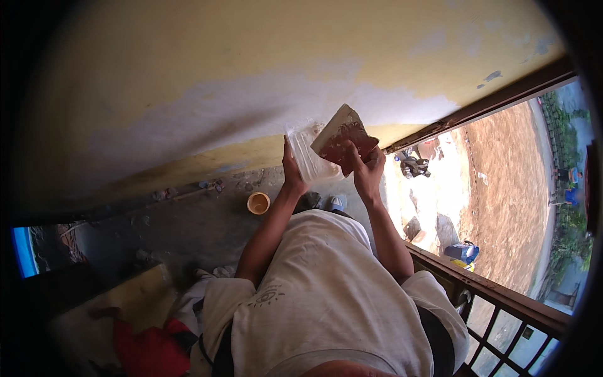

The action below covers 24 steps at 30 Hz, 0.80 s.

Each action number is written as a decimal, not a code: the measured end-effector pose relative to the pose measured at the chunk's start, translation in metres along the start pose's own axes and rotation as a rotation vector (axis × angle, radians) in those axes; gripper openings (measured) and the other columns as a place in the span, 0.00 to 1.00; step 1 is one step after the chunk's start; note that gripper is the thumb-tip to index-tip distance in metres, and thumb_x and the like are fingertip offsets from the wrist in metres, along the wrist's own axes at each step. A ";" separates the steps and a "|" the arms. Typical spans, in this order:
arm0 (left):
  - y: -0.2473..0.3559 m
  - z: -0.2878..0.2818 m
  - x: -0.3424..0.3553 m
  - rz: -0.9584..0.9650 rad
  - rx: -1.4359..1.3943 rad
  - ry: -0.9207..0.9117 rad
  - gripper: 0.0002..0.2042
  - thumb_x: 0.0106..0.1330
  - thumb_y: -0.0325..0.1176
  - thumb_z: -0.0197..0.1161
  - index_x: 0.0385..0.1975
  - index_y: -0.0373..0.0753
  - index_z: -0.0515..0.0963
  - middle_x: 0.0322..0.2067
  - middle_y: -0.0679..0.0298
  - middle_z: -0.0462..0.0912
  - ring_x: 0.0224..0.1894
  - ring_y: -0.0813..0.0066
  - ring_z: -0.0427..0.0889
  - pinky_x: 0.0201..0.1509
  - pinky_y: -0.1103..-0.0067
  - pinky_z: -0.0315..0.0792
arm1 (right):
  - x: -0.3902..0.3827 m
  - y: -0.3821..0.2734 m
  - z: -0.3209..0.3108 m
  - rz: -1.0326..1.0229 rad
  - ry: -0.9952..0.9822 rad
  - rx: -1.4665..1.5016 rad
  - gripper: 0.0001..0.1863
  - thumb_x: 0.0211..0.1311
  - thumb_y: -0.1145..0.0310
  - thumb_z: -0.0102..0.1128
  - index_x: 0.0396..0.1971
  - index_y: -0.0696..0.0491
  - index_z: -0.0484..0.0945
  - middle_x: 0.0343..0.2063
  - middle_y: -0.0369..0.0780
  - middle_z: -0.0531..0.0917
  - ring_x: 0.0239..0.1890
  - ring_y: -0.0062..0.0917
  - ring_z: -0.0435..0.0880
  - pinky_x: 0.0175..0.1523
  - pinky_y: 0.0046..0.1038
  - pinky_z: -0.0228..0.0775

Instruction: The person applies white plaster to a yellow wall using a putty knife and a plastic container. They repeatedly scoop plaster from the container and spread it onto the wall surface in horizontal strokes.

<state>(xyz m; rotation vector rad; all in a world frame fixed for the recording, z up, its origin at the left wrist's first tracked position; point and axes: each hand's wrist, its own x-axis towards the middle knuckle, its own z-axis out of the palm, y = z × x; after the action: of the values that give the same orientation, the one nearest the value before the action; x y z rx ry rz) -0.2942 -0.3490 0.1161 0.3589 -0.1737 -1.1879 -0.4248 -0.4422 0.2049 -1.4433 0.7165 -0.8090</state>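
in the head view, looking down over my pale short-sleeved shirt [308, 283], i have both hands raised in front of me, near the yellow-painted wall [188, 56] with its broad whitish patch. my left hand [292, 169] is closed around the left side and lower corner of a clear, rectangular plastic tub [304, 149] smeared inside with whitish paste. my right hand [369, 166] is clamped, thumb over the near face, on the dark-red lower end of a flat, four-sided red-and-grey scraping plate [342, 133] crusted with pale residue. the relation i judge the move to turn on is this one: the tub lies directly to the left of my right hand, with its long axis running away from me and its far end leaning a little left, while the plate slants across the tub's right part, its pale edge facing left and running from upper right to lower left. the plate hides that side of the tub, and i cannot tell whether the two touch. my left hand is the nearer one to the tub, and my right to the plate. on the grey floor, left of my feet and well below the tub, stands a small, round yellow bucket [258, 203].
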 end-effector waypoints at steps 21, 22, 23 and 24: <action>0.012 -0.062 -0.024 0.083 0.020 0.238 0.39 0.74 0.69 0.40 0.73 0.46 0.62 0.67 0.59 0.72 0.67 0.56 0.74 0.69 0.51 0.71 | 0.030 0.067 0.009 0.485 -0.023 0.826 0.13 0.74 0.69 0.51 0.49 0.63 0.77 0.46 0.45 0.83 0.52 0.31 0.82 0.64 0.34 0.71; 0.015 -0.065 -0.027 0.090 0.008 0.258 0.39 0.74 0.69 0.40 0.74 0.46 0.62 0.68 0.60 0.71 0.68 0.56 0.74 0.69 0.51 0.70 | 0.041 0.073 0.011 0.476 -0.029 0.835 0.13 0.74 0.70 0.50 0.48 0.63 0.76 0.46 0.46 0.82 0.52 0.32 0.81 0.64 0.35 0.72; 0.018 -0.068 -0.030 0.099 -0.002 0.279 0.38 0.74 0.69 0.40 0.74 0.47 0.62 0.68 0.60 0.71 0.68 0.56 0.73 0.69 0.51 0.70 | 0.050 0.075 0.016 0.480 -0.051 0.813 0.13 0.74 0.70 0.49 0.47 0.63 0.76 0.46 0.47 0.82 0.52 0.33 0.81 0.64 0.36 0.72; 0.020 -0.073 -0.032 0.101 -0.018 0.287 0.38 0.74 0.69 0.40 0.74 0.47 0.62 0.68 0.61 0.71 0.68 0.56 0.73 0.70 0.51 0.69 | 0.058 0.075 0.021 0.482 -0.073 0.791 0.13 0.74 0.70 0.48 0.47 0.63 0.76 0.46 0.48 0.82 0.52 0.34 0.81 0.63 0.36 0.72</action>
<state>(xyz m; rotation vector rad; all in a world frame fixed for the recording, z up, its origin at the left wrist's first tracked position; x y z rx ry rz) -0.2654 -0.2995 0.0577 0.4944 0.0682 -1.0253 -0.3711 -0.4813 0.1331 -0.5504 0.5584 -0.5554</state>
